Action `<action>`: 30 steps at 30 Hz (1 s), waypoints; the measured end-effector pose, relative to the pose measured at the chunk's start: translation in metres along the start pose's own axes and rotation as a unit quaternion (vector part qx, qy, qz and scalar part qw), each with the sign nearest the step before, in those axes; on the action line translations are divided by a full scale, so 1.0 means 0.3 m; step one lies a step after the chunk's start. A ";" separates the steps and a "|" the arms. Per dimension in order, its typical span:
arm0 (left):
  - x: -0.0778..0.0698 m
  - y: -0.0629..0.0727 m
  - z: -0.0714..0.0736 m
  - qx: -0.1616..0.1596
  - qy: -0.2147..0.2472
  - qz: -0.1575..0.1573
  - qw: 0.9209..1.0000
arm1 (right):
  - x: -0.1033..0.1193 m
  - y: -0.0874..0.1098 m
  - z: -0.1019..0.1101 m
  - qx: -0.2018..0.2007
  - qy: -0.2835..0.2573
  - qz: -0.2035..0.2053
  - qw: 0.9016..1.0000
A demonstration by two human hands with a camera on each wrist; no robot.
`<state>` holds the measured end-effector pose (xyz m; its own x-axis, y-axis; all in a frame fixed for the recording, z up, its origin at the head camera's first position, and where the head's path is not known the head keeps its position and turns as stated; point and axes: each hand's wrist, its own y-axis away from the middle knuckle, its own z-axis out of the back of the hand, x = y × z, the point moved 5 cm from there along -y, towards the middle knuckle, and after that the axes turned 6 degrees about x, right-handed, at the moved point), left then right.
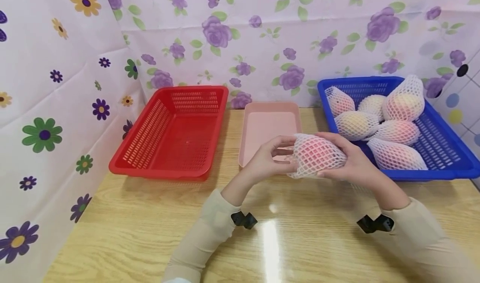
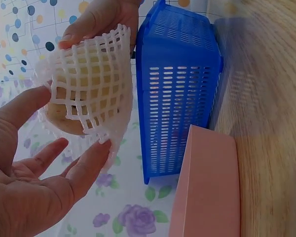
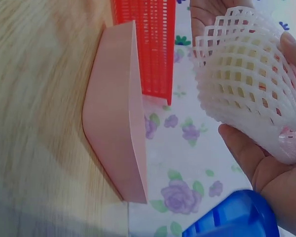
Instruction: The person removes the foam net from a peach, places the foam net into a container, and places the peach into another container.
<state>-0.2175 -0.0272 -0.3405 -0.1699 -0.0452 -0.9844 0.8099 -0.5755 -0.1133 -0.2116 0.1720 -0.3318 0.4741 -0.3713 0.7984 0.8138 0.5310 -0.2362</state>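
Both hands hold a red and yellow fruit in a white foam net (image 1: 318, 156) above the table, in front of the pink tray. My right hand (image 1: 354, 160) grips its right end, thumb at the near side and fingers over the far side. At the net's open left end, the fingertips of my left hand (image 1: 264, 160) take hold of the edge. In the left wrist view, the yellowish fruit (image 2: 84, 89) shows through the mesh between the left fingers. The right wrist view has the net (image 3: 241, 74) tilted, the right thumb and fingers around it.
A red plastic basket (image 1: 211, 149) stands at the left, with bare mesh inside. The shallow pink tray (image 1: 271, 120) lies between it and a blue basket (image 1: 442, 145) at the right, which holds several netted fruits (image 1: 403, 99). Flowered cloth (image 1: 258, 62) hangs behind the wooden table (image 1: 150, 229).
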 end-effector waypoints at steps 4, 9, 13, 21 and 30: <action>0.006 0.017 0.003 0.006 -0.001 0.000 1.000 | 0.004 -0.006 -0.027 0.003 -0.024 -0.008 1.000; 0.006 0.041 0.007 0.003 0.007 0.006 1.000 | 0.022 -0.011 -0.045 -0.008 -0.042 -0.010 0.999; 0.006 0.058 0.016 -0.009 0.009 0.012 1.000 | 0.036 -0.023 -0.055 -0.016 -0.071 -0.002 0.997; 0.009 0.084 0.030 -0.039 0.025 0.027 0.999 | 0.057 -0.036 -0.077 -0.043 -0.086 -0.021 0.995; 0.002 0.121 0.046 -0.062 0.051 0.026 0.996 | 0.094 -0.046 -0.100 -0.041 -0.142 -0.004 0.989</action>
<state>-0.1960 -0.0594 -0.3435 -0.0735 0.0143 -0.9972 0.8799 -0.4696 -0.0716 -0.1993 0.1312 -0.3225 0.3634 -0.1412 0.9209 0.8471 0.4616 -0.2635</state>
